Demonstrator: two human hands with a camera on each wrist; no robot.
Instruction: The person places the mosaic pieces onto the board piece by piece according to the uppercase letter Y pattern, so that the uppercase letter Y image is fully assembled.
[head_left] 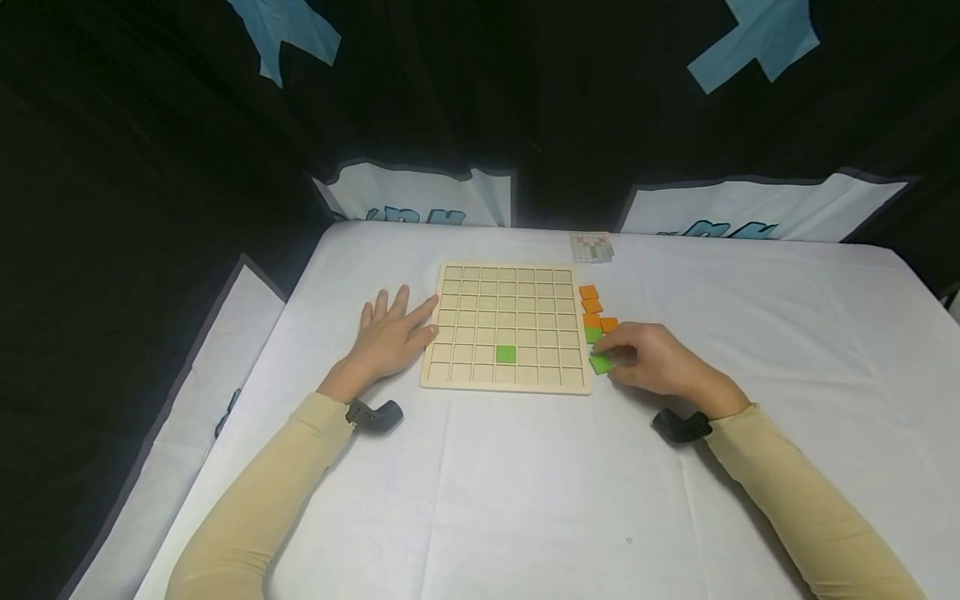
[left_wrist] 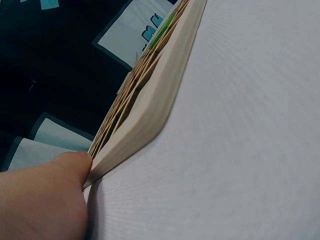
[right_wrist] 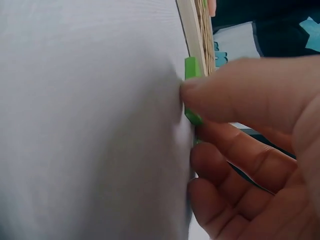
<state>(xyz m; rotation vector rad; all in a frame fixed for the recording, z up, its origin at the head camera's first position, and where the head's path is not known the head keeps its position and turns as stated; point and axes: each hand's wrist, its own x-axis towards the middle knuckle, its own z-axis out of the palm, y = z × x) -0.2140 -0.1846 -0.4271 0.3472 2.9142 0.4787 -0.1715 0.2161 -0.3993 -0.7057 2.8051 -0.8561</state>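
Note:
A pale wooden grid board (head_left: pixel 458 373) lies flat on the white table, with one green tile (head_left: pixel 506 354) in a square of its second row from the front. Fingers spread, my left hand (head_left: pixel 386 340) rests at the board's left edge; in the left wrist view the thumb (left_wrist: pixel 75 167) touches the board's side. Just off the board's right edge, my right hand (head_left: pixel 651 358) pinches another green tile (right_wrist: pixel 190 67) between thumb and fingers, low over the cloth. Beyond that hand lie a further green tile (head_left: pixel 593 335) and several orange tiles (head_left: pixel 591 306), partly overlapping.
A small card with a printed grid pattern (head_left: pixel 592 247) lies behind the board's back right corner. Black curtains with blue tape (head_left: pixel 288 33) hang around the white-clothed table (head_left: pixel 525 492). Each wrist carries a black camera mount (head_left: pixel 681 426).

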